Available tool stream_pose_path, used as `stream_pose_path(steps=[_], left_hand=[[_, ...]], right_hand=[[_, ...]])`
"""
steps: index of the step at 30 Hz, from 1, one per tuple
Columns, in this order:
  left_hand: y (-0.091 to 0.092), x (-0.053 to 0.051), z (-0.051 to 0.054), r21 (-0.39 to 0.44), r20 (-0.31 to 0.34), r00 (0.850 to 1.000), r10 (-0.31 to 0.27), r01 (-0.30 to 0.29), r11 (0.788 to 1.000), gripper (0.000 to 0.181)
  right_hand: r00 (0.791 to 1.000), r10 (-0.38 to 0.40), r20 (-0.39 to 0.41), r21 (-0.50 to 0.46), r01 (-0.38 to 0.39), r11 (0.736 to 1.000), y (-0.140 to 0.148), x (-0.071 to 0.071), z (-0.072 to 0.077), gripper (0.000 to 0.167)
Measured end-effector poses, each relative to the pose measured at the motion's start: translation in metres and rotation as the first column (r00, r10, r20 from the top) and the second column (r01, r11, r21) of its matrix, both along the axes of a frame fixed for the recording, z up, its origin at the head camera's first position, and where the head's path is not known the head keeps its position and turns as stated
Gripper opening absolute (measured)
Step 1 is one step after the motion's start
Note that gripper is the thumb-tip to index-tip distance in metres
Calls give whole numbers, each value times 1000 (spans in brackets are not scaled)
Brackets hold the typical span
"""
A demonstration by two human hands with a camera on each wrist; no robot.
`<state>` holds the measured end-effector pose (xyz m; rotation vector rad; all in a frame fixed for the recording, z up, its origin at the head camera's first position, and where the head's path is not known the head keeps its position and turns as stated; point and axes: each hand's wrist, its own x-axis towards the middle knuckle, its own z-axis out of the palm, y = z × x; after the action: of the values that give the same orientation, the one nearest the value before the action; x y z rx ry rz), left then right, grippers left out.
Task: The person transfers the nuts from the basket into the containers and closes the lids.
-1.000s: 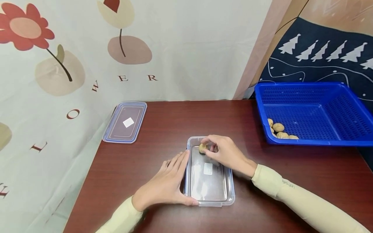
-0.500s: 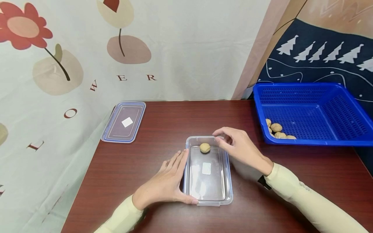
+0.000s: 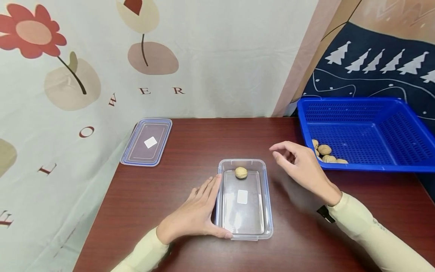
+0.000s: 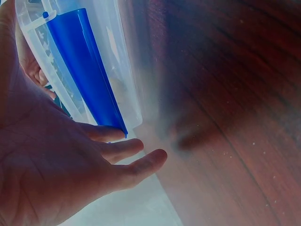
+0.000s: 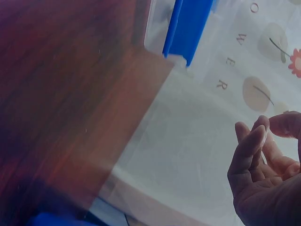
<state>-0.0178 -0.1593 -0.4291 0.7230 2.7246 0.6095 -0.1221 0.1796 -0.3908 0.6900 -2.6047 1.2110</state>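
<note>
A clear plastic food container (image 3: 249, 221) stands on the table, with a single walnut (image 3: 241, 172) at its far end. My left hand (image 3: 195, 217) rests against the container's left side, fingers extended, its thumb at the near left corner. In the left wrist view, its fingertips lie by the container's blue side clip (image 4: 87, 70). Between the container and the blue basket (image 3: 361, 166), my right hand (image 3: 304, 166) hovers over the table, fingers loosely bent, holding nothing. The right wrist view also shows nothing in the right hand (image 5: 265, 174). Several walnuts (image 3: 324, 149) lie in the basket's near left corner.
A clear lid (image 3: 139, 151) with a blue seal and a white label lies at the table's far left. Behind the brown table (image 3: 217, 136) hangs a printed cloth (image 3: 231, 75). The basket stands at the back right.
My right hand has let go of the walnut inside the container and moved right toward the basket. The left hand and the container have stayed put.
</note>
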Motion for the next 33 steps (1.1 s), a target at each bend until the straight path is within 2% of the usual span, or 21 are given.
stream_pose_path(steps=[5,10,16,25,33], left_hand=[[0,0,-1,2,15,1000,-1,1,1000,158],[1,1,-2,-1,21,1000,-2,2,1000,159],[1,0,-4,10,2,1000,3,-3,1000,160],[1,-1,-4,13,-4,1000,3,-3,1000,160],[0,-1,-4,16,8,1000,6,-6,1000,160]], right_hand=[[999,-35,-4,9,35,999,11,-1,3,15],[998,-52,-38,-21,51,998,19,-1,5,17],[992,-92,-81,-18,91,996,25,-6,8,19],[987,-144,-65,-57,140,988,37,-7,10,20],[980,-196,-39,-24,195,981,48,-10,10,21]])
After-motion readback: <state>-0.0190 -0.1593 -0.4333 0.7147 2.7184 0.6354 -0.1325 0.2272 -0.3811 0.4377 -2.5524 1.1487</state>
